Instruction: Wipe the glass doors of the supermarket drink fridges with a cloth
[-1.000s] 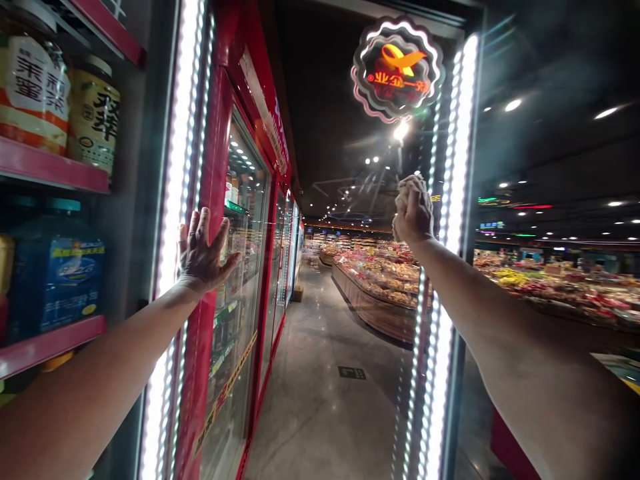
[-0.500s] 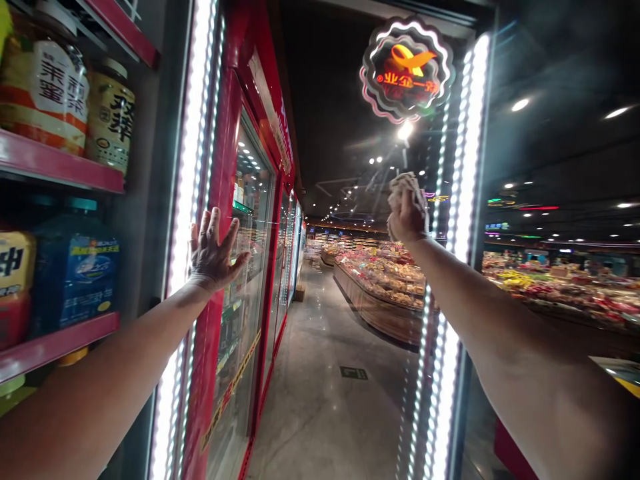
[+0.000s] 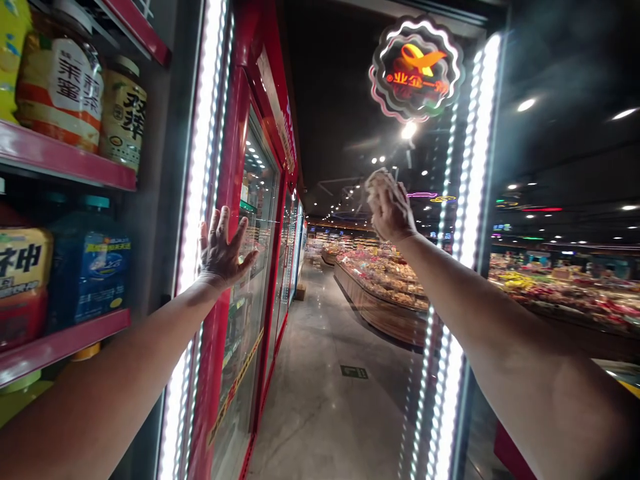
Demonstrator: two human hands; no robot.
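A glass door (image 3: 340, 153) edged with bright light strips stands in front of me. My left hand (image 3: 225, 250) lies flat near its left light strip (image 3: 197, 167), fingers spread and holding nothing. Higher and to the right, my right hand (image 3: 393, 210) is closed on a crumpled whitish cloth (image 3: 379, 181), which appears to be against the glass. The hand and cloth are slightly blurred. Above them on the glass is a round glowing sign (image 3: 417, 70), its lettering mirrored.
Shelves with drink bottles (image 3: 75, 87) stand close on my left. Through the glass are red-framed coolers (image 3: 257, 267), a grey floor aisle (image 3: 320, 373) and a curved display counter (image 3: 375, 307) loaded with goods. The right light strip (image 3: 480, 153) runs beside my right forearm.
My right hand has moved the cloth to the left and slightly up across the glass. My left hand keeps its place by the left strip; the whole view has shifted slightly.
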